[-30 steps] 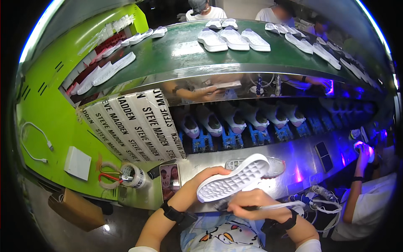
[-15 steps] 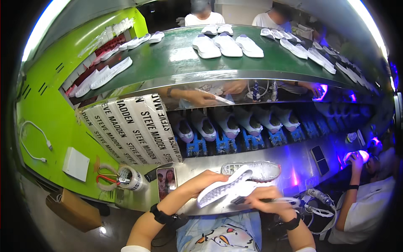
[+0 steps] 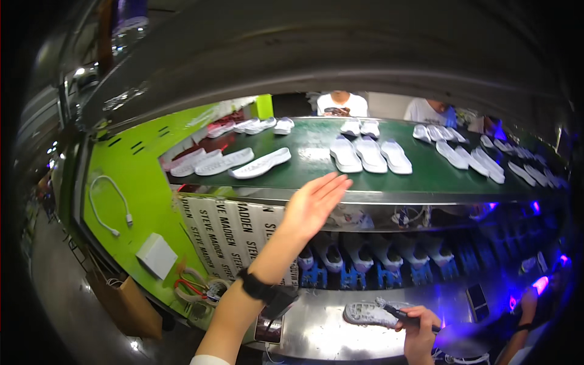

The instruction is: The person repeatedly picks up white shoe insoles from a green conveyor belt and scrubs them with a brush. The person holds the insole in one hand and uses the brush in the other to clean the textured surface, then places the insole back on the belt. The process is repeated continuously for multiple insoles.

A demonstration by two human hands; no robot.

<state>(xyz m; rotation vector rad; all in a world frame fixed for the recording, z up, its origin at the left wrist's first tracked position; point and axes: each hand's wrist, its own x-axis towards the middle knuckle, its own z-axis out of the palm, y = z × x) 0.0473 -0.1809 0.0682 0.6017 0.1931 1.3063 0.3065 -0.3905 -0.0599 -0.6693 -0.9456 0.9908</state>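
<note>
My left hand (image 3: 316,204) reaches forward to the near edge of the green belt (image 3: 310,176), fingers stretched out flat and holding nothing. To the left of its fingertips, a white shoe sole (image 3: 261,164) lies on the belt beside several others. Three more white soles (image 3: 372,155) lie beyond the fingertips. In my right hand (image 3: 421,330) is a black-handled brush (image 3: 398,314), gripped low over the metal bench. Its tip is over a grey-white, grid-patterned shoe sole (image 3: 363,314) on the bench, partly covering it; whether they touch I cannot tell.
Shoes (image 3: 360,258) stand on blue supports under the belt. A print-covered carton (image 3: 234,234) is at the left, near red-handled scissors (image 3: 187,287), a tape roll (image 3: 218,289) and a phone (image 3: 267,330). A dark flat device (image 3: 478,302) lies right. A co-worker's hand (image 3: 528,299) is farther right.
My left hand has let go of the white sole and stretched forward to the belt; another sole now lies at the belt's left. The right hand keeps the brush. The view has shifted.
</note>
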